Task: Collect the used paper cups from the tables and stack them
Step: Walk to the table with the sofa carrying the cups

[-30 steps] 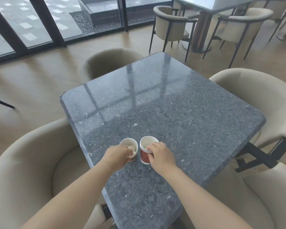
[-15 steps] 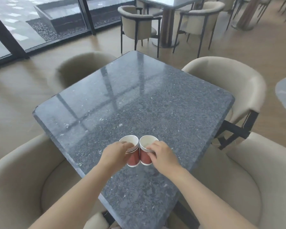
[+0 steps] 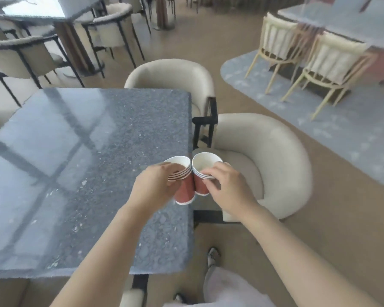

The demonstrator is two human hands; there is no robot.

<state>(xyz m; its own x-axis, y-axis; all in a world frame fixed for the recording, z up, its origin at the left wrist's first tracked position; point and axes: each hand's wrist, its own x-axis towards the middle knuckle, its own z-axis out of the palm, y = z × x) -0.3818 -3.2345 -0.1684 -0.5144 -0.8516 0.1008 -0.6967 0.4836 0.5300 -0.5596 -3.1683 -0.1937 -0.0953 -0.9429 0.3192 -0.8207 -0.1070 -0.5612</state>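
Observation:
Two stacks of red paper cups with white rims are held side by side in the air at the right edge of the grey stone table (image 3: pixel 80 156). My left hand (image 3: pixel 153 187) grips the left cup stack (image 3: pixel 183 185), which shows several nested rims and tilts a little. My right hand (image 3: pixel 226 187) grips the right cup stack (image 3: pixel 203 173) by its rim, over the gap between table and chair. The two stacks touch at their sides. Both top cups look empty.
Two cream tub chairs (image 3: pixel 264 156) (image 3: pixel 175 78) stand right of and behind the table. More tables with dark-legged chairs (image 3: pixel 111 34) fill the back left. Pale wooden chairs (image 3: pixel 315 56) stand on a grey rug (image 3: pixel 353 120) at the right. My shoe (image 3: pixel 213 255) shows below.
Both hands lifted the cup stacks off the table and carried them right, past the table's edge. The view swung right, away from the windows, and the frame is blurred by that motion.

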